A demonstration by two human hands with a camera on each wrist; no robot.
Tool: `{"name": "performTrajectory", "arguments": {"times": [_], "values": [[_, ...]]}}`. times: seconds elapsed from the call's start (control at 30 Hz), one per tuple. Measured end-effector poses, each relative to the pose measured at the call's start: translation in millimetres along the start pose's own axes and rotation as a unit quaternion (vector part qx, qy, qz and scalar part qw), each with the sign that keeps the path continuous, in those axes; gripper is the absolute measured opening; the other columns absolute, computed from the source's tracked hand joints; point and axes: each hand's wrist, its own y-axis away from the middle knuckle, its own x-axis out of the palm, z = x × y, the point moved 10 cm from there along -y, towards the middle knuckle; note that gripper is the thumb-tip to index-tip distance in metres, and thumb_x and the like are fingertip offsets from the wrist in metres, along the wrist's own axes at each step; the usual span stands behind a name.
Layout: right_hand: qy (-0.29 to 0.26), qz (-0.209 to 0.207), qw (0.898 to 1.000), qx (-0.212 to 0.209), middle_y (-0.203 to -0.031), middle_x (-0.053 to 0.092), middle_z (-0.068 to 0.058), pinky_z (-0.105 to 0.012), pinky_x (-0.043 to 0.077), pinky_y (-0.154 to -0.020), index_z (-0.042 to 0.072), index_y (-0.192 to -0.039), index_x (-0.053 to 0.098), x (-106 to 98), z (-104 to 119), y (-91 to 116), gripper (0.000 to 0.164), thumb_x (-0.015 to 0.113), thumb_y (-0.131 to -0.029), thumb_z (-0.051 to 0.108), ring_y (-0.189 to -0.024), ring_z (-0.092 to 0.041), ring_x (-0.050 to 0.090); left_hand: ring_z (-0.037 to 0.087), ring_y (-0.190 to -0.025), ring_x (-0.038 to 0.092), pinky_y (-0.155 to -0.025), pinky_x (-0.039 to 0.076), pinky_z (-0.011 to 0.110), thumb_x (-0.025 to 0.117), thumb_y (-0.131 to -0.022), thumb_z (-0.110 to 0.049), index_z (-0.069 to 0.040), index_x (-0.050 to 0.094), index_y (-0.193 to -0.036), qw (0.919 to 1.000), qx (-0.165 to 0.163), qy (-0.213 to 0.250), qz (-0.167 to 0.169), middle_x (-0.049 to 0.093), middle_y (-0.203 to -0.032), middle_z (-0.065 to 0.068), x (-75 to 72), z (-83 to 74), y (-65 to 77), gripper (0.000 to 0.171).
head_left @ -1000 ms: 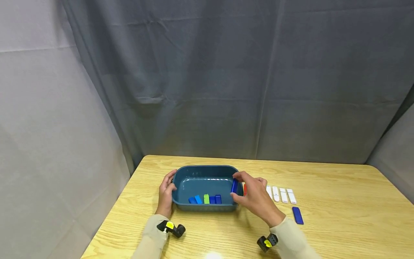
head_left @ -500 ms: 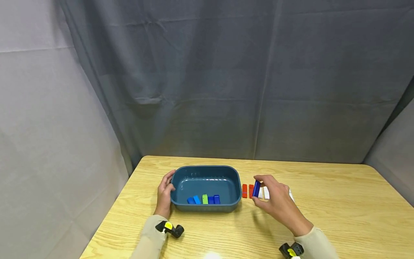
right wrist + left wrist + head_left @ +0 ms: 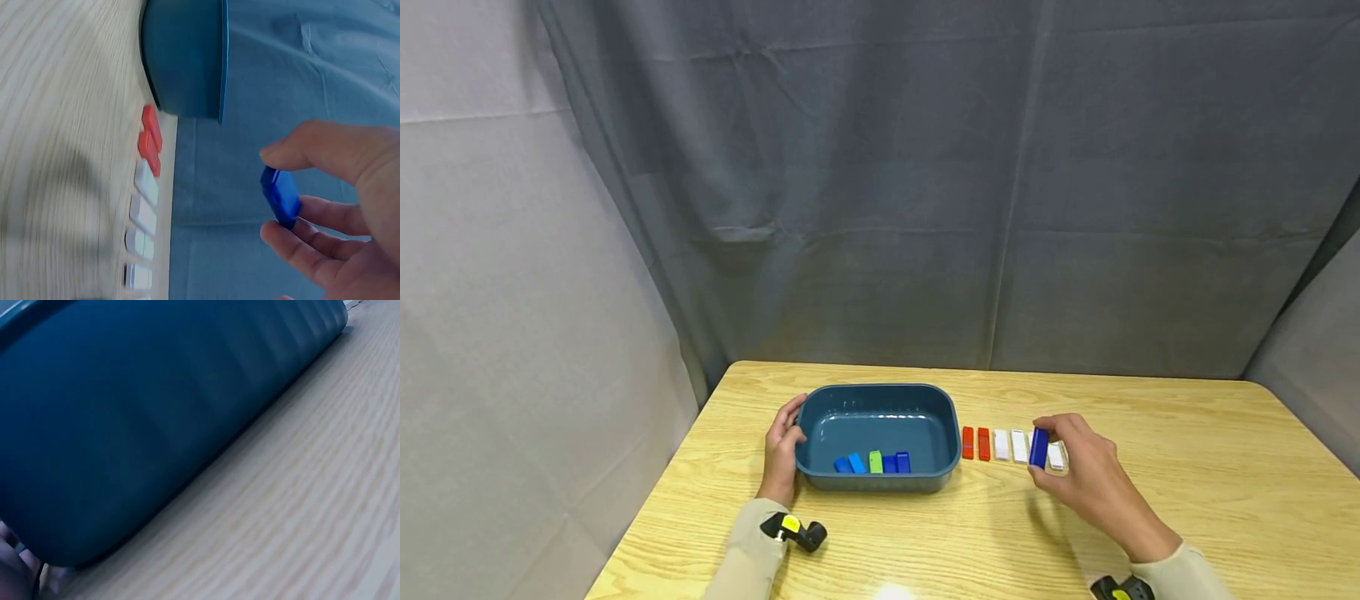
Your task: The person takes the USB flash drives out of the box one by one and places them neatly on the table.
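Observation:
My right hand (image 3: pixel 1093 471) pinches a blue USB stick (image 3: pixel 1038 447) between thumb and fingertips, above a row of similar sticks on the table. In the right wrist view the blue stick (image 3: pixel 282 195) is tilted and apart from the table. My left hand (image 3: pixel 782 450) holds the left end of a dark teal basin (image 3: pixel 880 482), its thumb at the rim. Inside the basin, along the near wall, lie several sticks, blue ones and a green one (image 3: pixel 876 462). The left wrist view shows mostly the basin's outer wall (image 3: pixel 156 412).
Right of the basin, two red sticks (image 3: pixel 976 443) and several white sticks (image 3: pixel 1002 444) lie in a row on the wooden table (image 3: pixel 910 542). The right hand covers part of that row. A grey curtain (image 3: pixel 850 208) hangs behind the table.
My right hand has carried the blue USB stick from the basin's right rim to the right, over the white sticks. The red sticks are now uncovered. The left hand stays on the basin.

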Motion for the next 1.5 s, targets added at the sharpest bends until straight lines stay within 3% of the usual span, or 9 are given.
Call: {"name": "performTrajectory", "arguments": {"times": [0.27,0.67,0.83,1.03,1.33,1.5], "values": [[0.021,0.064,0.997,0.047,-0.107,0.058,-0.014,-0.056,0.031,-0.077,0.003,-0.113,0.063,1.9,-20.4,8.3,0.051,0.084,-0.067,0.012,-0.091,-0.031,0.062,0.024,-0.131,0.043,-0.094,0.032,0.031,0.038,-0.077,0.012,-0.003,0.053,-0.134,1.0000,-0.005,-0.004,-0.003,0.051,-0.139,0.014,-0.4,2.6,0.6,0.061],[0.059,0.131,0.987,0.072,-0.098,0.061,-0.005,-0.056,0.029,-0.074,0.006,-0.111,0.064,14.8,-36.8,11.6,0.052,0.085,-0.066,0.019,-0.087,-0.025,0.058,0.025,-0.134,0.040,-0.099,0.030,0.036,0.039,-0.077,0.013,0.000,0.050,-0.136,0.9999,-0.011,-0.003,0.005,0.049,-0.142,0.016,-1.8,-0.9,-1.0,0.062],[0.070,0.163,0.979,0.098,-0.095,0.060,-0.005,-0.058,0.028,-0.076,0.005,-0.108,0.064,22.5,-46.7,16.3,0.051,0.086,-0.064,0.021,-0.087,-0.027,0.056,0.031,-0.134,0.039,-0.100,0.029,0.042,0.039,-0.076,0.015,0.006,0.048,-0.136,0.9999,-0.011,-0.003,0.013,0.047,-0.142,0.022,1.4,-12.9,3.6,0.061],[0.075,0.204,0.970,0.113,-0.097,0.061,-0.004,-0.058,0.029,-0.076,0.008,-0.108,0.065,30.1,-54.6,22.3,0.050,0.085,-0.065,0.021,-0.089,-0.028,0.057,0.031,-0.134,0.039,-0.100,0.030,0.040,0.039,-0.076,0.013,0.008,0.046,-0.136,0.9998,-0.008,-0.012,0.015,0.046,-0.141,0.024,7.4,-27.8,10.5,0.061],[0.084,0.227,0.964,0.109,-0.097,0.063,-0.001,-0.054,0.029,-0.072,0.011,-0.107,0.068,36.8,-60.7,27.0,0.047,0.086,-0.065,0.021,-0.087,-0.026,0.055,0.031,-0.136,0.038,-0.101,0.029,0.041,0.039,-0.076,0.012,0.006,0.046,-0.137,0.9997,-0.011,-0.012,0.016,0.045,-0.143,0.023,7.7,-27.5,10.5,0.061],[0.087,0.238,0.960,0.120,-0.103,0.064,-0.005,-0.053,0.029,-0.072,0.010,-0.108,0.069,40.6,-64.3,29.3,0.049,0.087,-0.063,0.023,-0.089,-0.027,0.055,0.030,-0.135,0.039,-0.101,0.030,0.039,0.039,-0.076,0.013,0.007,0.046,-0.137,0.9998,-0.009,-0.009,0.017,0.046,-0.142,0.023,7.2,-27.4,10.7,0.061]]}}
